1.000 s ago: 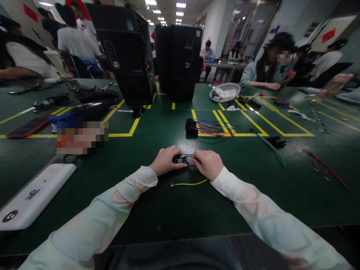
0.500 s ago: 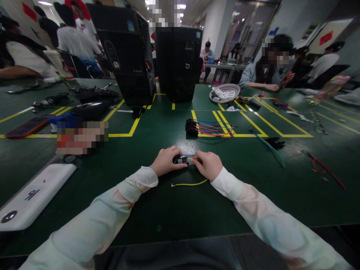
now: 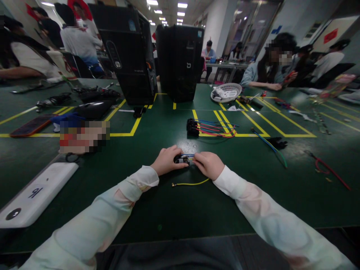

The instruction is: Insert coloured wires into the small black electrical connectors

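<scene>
My left hand (image 3: 169,161) is closed on a small black connector (image 3: 182,160) just above the green tabletop, with its thumb along the near side. Blue and yellow wires run from that connector toward my right hand (image 3: 208,165), whose fingertips pinch the yellow wire (image 3: 191,159). A length of yellow-green wire (image 3: 189,184) with a brass-coloured end emerges below my right hand and lies on the table. Beyond my hands sits a black connector block (image 3: 192,127) with several red and blue wires (image 3: 218,129).
Two black computer towers (image 3: 180,63) stand at the back. To the right are a white basket (image 3: 225,93), loose blue and green wires (image 3: 271,146) and a red wire (image 3: 333,174). At left lies a white case (image 3: 42,191). A person (image 3: 270,71) sits across the table.
The whole view has shifted slightly. My left hand keeps its hold on the connector, and my right fingers have barely moved at the wires.
</scene>
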{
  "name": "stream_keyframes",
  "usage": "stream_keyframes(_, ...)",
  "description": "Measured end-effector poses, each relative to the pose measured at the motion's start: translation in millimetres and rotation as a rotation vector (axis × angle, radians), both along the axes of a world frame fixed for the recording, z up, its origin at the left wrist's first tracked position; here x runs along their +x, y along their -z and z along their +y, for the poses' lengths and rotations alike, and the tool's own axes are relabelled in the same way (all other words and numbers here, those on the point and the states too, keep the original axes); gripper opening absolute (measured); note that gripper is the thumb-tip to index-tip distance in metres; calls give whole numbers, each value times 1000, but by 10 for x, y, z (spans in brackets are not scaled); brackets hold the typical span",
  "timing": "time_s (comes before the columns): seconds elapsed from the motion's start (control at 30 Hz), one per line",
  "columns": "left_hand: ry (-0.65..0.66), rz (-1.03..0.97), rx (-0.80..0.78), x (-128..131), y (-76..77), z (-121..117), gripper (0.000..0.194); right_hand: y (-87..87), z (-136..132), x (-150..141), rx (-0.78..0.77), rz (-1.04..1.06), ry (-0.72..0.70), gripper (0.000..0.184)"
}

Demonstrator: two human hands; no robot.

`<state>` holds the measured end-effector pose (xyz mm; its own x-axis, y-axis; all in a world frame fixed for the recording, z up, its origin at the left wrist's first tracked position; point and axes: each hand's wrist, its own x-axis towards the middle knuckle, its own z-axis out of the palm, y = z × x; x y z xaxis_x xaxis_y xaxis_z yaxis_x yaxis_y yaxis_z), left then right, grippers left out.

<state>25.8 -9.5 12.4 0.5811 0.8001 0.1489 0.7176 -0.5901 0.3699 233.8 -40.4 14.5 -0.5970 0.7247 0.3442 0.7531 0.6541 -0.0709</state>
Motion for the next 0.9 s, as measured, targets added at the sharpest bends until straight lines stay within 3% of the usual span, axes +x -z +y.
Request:
stream_keyframes(0.2, 3, -8, -3, 0, -5, -1, 43, -30, 39, 33, 38, -35, -102, 25)
stream_keyframes(0.53, 0, -10, -19, 4, -21, -6, 42, -113, 52, 30, 50, -47, -157, 26)
stream_keyframes(0.9, 8, -7, 3, -4, 3, 7, 44, -103, 9, 13, 19, -28, -118, 21)
